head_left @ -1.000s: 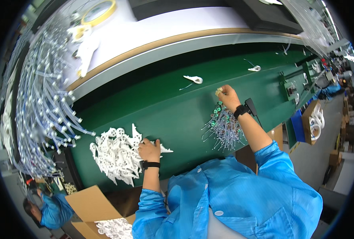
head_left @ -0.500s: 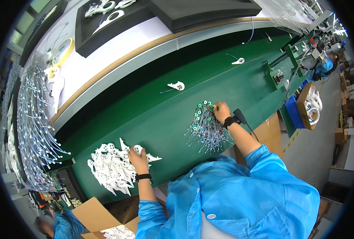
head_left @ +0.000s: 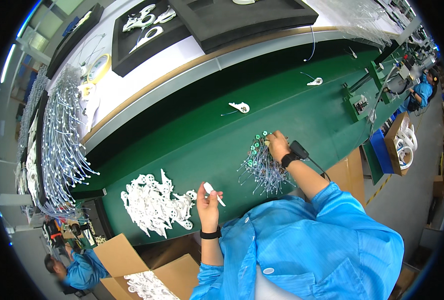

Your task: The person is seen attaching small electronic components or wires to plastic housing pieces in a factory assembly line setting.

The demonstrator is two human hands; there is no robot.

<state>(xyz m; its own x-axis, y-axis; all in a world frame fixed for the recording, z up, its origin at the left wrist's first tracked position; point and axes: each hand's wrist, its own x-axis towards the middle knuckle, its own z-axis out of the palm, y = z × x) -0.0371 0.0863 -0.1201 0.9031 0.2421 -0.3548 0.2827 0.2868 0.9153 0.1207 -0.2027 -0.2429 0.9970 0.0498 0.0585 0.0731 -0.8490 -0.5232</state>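
My left hand (head_left: 208, 209) is closed around a white plastic part (head_left: 209, 188), a rounded head with a narrow tail that sticks out past the fingers. Left of it lies a heap of similar white plastic parts (head_left: 154, 205) on the green bench. My right hand (head_left: 279, 146) reaches into the far edge of a pile of thin blue-grey wired pieces (head_left: 264, 172), several with round green ends. Its fingers are pinched together there; what sits between them is too small to make out. A black strap circles each wrist, and a cable runs from the right one.
Two white parts with wires (head_left: 240, 107) (head_left: 316, 81) lie further back on the green bench (head_left: 192, 150). A green fixture (head_left: 354, 102) stands at the right. Black foam trays (head_left: 202, 42) rest on the shelf. Wire bundles (head_left: 69, 135) hang at left, above an open carton (head_left: 122, 257). Co-workers sit at both sides.
My left hand has come away from the white heap, moving right with one white part in it. My right hand stays at the wire pile. The whole view has shifted slightly.
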